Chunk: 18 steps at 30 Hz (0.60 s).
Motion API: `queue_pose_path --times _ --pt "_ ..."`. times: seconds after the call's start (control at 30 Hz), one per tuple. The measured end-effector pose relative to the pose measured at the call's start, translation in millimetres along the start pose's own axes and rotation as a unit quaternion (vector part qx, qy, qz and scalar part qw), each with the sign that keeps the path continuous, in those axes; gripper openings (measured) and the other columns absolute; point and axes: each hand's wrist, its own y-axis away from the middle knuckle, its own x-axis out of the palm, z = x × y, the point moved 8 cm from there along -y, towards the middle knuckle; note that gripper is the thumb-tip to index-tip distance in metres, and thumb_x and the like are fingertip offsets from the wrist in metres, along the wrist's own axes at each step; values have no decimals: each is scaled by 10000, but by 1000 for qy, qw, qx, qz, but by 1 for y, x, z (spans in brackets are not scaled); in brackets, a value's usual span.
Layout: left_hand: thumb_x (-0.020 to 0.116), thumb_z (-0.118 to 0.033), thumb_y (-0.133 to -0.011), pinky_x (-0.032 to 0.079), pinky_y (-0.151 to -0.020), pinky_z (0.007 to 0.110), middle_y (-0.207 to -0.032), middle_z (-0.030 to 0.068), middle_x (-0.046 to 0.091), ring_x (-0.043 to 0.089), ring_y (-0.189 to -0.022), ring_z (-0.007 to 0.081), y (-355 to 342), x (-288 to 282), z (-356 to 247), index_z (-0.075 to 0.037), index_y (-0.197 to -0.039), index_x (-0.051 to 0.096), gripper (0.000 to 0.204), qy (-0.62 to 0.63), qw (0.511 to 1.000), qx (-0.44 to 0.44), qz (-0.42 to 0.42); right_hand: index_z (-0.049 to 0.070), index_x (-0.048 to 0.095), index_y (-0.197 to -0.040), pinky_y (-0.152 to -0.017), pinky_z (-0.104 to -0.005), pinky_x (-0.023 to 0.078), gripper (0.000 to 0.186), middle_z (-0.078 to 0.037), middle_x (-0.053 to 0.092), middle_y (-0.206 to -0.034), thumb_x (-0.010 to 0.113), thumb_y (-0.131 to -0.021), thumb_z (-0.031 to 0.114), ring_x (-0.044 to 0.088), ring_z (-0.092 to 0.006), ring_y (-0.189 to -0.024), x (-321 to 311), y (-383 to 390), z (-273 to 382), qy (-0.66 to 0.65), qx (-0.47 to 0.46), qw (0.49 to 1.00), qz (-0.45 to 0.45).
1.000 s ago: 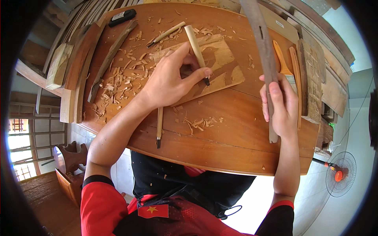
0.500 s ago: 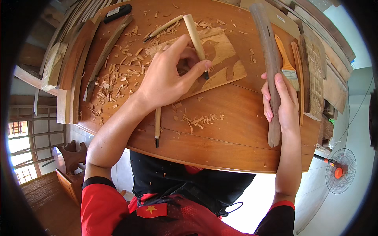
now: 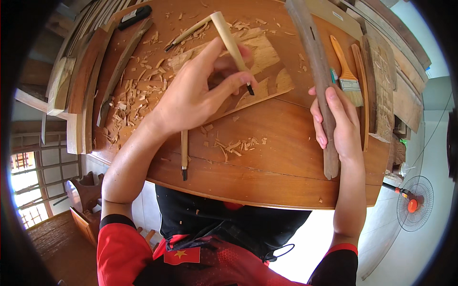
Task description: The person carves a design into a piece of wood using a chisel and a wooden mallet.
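My left hand (image 3: 191,95) is closed round the wooden handle of a carving chisel (image 3: 228,42), its dark blade pointing down. It hovers over a carved wooden board (image 3: 265,57), partly hidden behind the hand. My right hand (image 3: 342,119) grips a long, dark wooden bar (image 3: 312,50) near its lower end, with the far end pointing away from me. A second chisel (image 3: 185,150) lies near the table's front edge, its upper part covered by my left forearm. Beyond the board rests a third chisel (image 3: 191,33).
Wood shavings (image 3: 126,107) litter the brown table (image 3: 267,176). A curved wood strip (image 3: 126,66), stacked planks (image 3: 88,76) and a black object (image 3: 135,17) are on the left. On the right lie a flat paintbrush (image 3: 341,55) and more boards (image 3: 379,90). A fan (image 3: 414,204) stands beyond.
My left hand and the chisel have shifted slightly left and tilted a little more. The far end of the dark bar has swung left, uncovering more of the paintbrush.
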Motion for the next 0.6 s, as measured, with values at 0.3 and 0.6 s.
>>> queue_pose_path --times 0.3,0.6 --pt "636 -210 -1050 501 -843 308 -987 52 700 642 -901 146 -53 25 -6 -8 -1126 660 217 -117 974 104 164 -30 583 -1187 -350 -239 351 497 -27 527 -739 447 -1115 443 451 -81 -402 -3 1 -1 0 5 1000 4" --pt "713 -236 -1003 483 -736 280 -902 35 698 619 -831 109 -49 28 2 -29 -1044 729 212 -68 982 88 155 -29 579 -1204 -360 -234 348 504 -37 524 -737 437 -1116 447 444 -82 -404 -1 4 3 9 -1 1000 2"
